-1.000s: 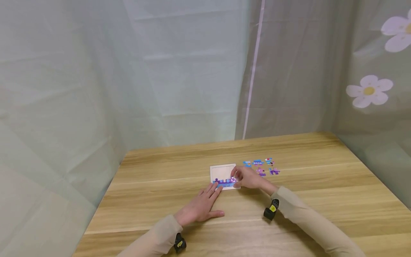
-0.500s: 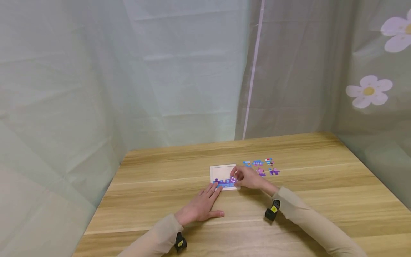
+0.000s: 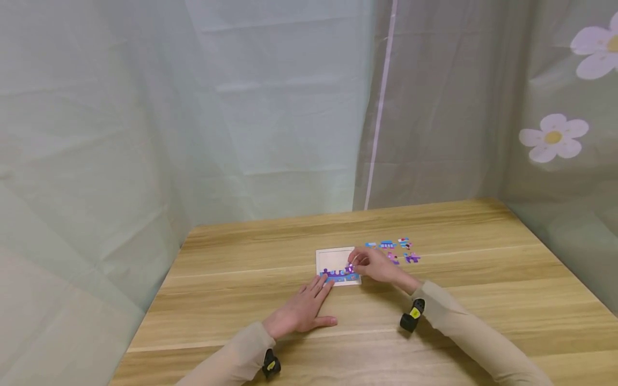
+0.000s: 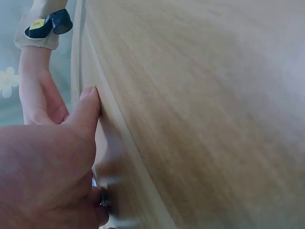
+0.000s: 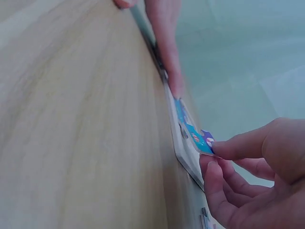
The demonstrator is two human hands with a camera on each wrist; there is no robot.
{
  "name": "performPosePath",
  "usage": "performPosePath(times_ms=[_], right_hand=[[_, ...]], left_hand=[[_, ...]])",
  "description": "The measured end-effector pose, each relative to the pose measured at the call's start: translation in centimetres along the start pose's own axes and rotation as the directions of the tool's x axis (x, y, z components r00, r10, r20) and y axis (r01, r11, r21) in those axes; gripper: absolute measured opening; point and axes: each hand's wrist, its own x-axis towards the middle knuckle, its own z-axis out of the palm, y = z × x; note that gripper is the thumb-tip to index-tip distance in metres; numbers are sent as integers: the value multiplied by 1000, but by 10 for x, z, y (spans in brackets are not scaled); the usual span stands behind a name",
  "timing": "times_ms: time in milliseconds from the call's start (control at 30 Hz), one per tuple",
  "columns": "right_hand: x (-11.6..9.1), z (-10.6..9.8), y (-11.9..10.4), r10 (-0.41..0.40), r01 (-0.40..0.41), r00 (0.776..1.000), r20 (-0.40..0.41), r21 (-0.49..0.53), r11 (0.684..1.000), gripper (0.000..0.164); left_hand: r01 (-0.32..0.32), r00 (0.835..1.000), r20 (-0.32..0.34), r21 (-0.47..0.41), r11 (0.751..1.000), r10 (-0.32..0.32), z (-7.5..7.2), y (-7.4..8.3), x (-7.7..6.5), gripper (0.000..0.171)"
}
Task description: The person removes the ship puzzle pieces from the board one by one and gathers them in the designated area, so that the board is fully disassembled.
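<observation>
A white puzzle tray (image 3: pixel 333 256) lies on the table with joined blue and purple jigsaw pieces (image 3: pixel 338 277) along its near side. My left hand (image 3: pixel 303 310) lies with fingers extended, its fingertips resting on the tray's near left corner and the pieces there. At the right end of the row, my right hand (image 3: pixel 377 266) pinches a purple jigsaw piece (image 5: pixel 208 137) between thumb and fingers. In the right wrist view, this piece and the blue piece (image 5: pixel 194 135) next to it sit raised and tilted above the tray. The fingers partly hide the held piece.
Several loose jigsaw pieces (image 3: pixel 388 244) lie on the wooden table (image 3: pixel 251 257) behind and right of the tray, some partly behind the right hand. Pale curtains (image 3: pixel 275 107) hang behind the table and at both sides.
My right hand has shifted slightly right, and the purple piece in its fingers has tilted up, showing more of the blue strip below it. The left hand stays in place.
</observation>
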Motion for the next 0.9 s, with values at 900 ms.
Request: performPosePath(times_ms=[900], right_hand=[[-24,-20,11,45,-46,999,6,136,990,13]], left_hand=[[-14,1000,-9,-15,1000,14,1,0,-2,87]])
